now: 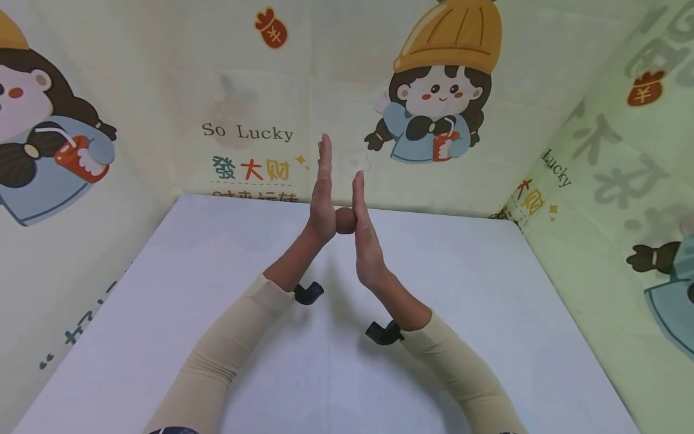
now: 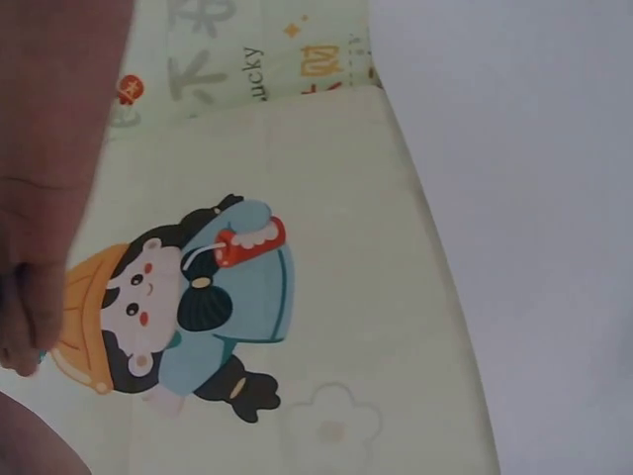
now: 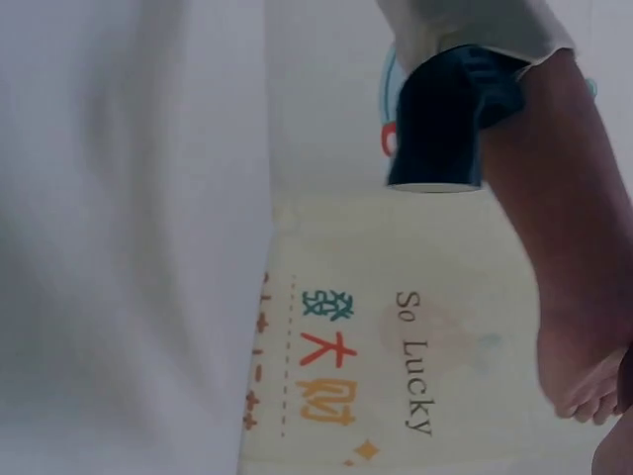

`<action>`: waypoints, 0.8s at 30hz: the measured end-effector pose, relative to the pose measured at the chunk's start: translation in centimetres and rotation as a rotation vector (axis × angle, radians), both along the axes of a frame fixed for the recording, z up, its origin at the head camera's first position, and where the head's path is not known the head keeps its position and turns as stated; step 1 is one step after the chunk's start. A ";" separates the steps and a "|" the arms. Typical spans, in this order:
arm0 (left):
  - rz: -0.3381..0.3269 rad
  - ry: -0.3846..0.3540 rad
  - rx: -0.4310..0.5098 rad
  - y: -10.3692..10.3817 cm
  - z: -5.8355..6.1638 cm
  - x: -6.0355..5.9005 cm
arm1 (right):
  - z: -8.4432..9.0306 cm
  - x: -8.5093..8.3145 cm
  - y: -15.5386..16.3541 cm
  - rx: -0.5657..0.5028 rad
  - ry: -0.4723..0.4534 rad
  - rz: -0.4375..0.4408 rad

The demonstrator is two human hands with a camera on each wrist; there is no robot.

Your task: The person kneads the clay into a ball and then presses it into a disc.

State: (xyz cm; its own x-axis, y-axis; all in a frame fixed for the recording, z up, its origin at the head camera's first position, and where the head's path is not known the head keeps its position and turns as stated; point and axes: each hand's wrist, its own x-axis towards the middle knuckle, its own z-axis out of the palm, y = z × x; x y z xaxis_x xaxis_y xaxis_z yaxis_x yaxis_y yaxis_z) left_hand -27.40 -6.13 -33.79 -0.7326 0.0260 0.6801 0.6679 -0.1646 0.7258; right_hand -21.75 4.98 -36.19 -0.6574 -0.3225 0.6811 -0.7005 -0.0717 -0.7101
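A small brown ball (image 1: 345, 221) is caught between my two palms, held up over the white table. My left hand (image 1: 323, 202) stands upright on one side of it, fingers straight and pointing up. From the other side my right hand (image 1: 367, 241) presses on the ball, its fingers also straight and close together. The right hand sits slightly lower and nearer than the left. In the right wrist view the left hand (image 3: 582, 361) appears at the right edge.
The white table (image 1: 260, 386) stretches beneath both arms. Printed cloth walls (image 1: 336, 72) with cartoon figures and lettering rise behind it and at both sides. Black curved wrist mounts, one at the left wrist (image 1: 309, 293) and one at the right (image 1: 384, 333), jut inward over the table.
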 end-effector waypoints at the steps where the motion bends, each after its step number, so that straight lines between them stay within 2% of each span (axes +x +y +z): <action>1: -0.006 -0.001 -0.008 0.0 -0.3 -0.1 | 0.1 0.1 0.0 -0.007 0.002 0.006; 6: -0.041 -0.001 -0.057 0.4 -1.6 -0.2 | 0.6 0.4 0.4 -0.034 0.054 0.025; 15: -0.082 0.030 -0.177 1.4 -3.0 0.9 | 1.1 0.4 1.1 -0.062 0.104 0.040; 24: -0.143 0.043 -0.191 2.6 -4.3 1.5 | 1.9 -0.1 1.8 -0.077 0.128 -0.001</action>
State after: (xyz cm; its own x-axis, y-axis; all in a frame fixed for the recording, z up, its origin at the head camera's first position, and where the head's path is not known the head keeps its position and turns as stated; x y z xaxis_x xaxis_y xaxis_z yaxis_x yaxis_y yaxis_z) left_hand -25.90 -3.49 -38.08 -0.6825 0.2584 0.6837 0.6790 -0.1223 0.7239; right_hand -21.84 6.76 -34.34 -0.5639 -0.2659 0.7819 -0.7850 -0.1216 -0.6075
